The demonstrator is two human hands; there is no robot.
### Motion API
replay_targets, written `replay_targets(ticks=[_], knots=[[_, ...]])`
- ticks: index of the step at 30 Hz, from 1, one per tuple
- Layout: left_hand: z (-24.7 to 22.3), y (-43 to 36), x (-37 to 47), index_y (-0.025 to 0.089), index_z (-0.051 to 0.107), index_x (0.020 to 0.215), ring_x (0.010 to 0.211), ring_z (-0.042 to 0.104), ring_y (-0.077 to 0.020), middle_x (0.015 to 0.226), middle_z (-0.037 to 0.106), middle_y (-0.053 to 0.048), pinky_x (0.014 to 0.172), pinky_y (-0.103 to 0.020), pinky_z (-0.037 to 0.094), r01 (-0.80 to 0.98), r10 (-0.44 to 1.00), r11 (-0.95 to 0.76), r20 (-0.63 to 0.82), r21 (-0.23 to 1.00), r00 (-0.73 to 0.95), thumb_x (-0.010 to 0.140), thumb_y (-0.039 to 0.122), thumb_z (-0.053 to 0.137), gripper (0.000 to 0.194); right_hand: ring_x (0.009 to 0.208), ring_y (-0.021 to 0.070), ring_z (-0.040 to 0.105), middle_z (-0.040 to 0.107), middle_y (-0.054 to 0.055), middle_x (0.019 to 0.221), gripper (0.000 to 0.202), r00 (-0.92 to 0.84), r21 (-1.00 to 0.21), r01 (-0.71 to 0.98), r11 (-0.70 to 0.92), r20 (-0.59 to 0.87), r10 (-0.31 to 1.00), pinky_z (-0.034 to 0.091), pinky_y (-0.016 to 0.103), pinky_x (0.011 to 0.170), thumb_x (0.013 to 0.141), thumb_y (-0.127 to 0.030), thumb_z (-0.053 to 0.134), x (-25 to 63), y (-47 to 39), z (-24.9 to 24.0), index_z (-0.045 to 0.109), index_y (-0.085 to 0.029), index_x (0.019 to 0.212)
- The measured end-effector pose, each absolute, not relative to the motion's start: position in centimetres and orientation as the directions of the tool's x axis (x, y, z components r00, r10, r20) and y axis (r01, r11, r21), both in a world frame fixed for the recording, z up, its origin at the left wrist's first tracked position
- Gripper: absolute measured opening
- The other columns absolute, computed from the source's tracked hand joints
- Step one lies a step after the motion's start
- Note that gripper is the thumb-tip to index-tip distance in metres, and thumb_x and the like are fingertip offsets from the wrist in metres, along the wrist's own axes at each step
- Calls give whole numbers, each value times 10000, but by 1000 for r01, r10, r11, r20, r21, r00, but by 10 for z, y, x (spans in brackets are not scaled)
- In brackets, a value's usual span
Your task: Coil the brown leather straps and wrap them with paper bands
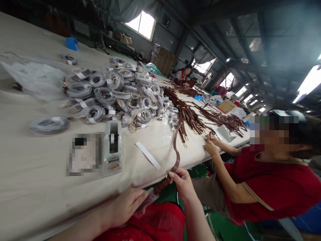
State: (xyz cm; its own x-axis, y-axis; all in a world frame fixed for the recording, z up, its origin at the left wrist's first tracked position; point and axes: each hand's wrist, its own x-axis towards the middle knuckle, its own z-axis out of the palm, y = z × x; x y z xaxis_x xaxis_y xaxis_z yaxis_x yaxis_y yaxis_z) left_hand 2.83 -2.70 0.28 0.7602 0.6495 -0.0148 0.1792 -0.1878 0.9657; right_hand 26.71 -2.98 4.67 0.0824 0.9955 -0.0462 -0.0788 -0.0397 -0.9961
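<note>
A brown leather strap (176, 156) runs from the table down over its near edge to my hands. My right hand (183, 184) pinches it between thumb and fingers beside a gold-coloured metal fitting (168, 174). Lower down, my left hand (126, 205) is closed around the strap's other part, where a translucent plastic wrap (151, 196) covers it. Part of that wrapped section is hidden behind my left fingers. On the table just beyond my hands lies a white paper strip (147, 155). The strap's far end reaches a heap of brown straps (187, 112) with metal clips.
Coiled straps in clear plastic (104, 95) are piled mid-table. A grey tape dispenser (112, 149) stands near the front edge, beside a blurred-out flat item (84, 155). To my right sits a co-worker in a red shirt (281, 180), hands on a strap. Another person (184, 75) sits farther back.
</note>
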Motion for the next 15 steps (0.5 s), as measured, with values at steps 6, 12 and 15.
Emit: replay_targets(ticks=[6,12,15], knots=[[11,-23,34,202,656,681,660,665,-170,653,704,-27,722,-246,477,226,692,-182,-39,957,721,1027,495,260,602,526,121,538,657,3,536,202,66,-996,-64,-55,-59,996,433,233,560,729,-360,797,267,-28,43,765,-184,634],[11,-18,41,166,701,753,670,693,-190,686,746,-46,687,-270,516,206,700,-52,-112,977,706,998,574,260,649,597,161,635,762,32,696,191,37,-991,-68,-116,-119,992,517,270,618,662,-349,849,264,-29,39,812,-203,778],[9,-17,43,155,705,787,701,708,-201,714,756,-51,694,-283,536,202,711,21,-157,979,686,983,603,284,645,679,201,687,780,41,750,204,25,-988,-77,-134,-136,990,556,323,710,647,-355,857,262,-31,39,812,-206,779]])
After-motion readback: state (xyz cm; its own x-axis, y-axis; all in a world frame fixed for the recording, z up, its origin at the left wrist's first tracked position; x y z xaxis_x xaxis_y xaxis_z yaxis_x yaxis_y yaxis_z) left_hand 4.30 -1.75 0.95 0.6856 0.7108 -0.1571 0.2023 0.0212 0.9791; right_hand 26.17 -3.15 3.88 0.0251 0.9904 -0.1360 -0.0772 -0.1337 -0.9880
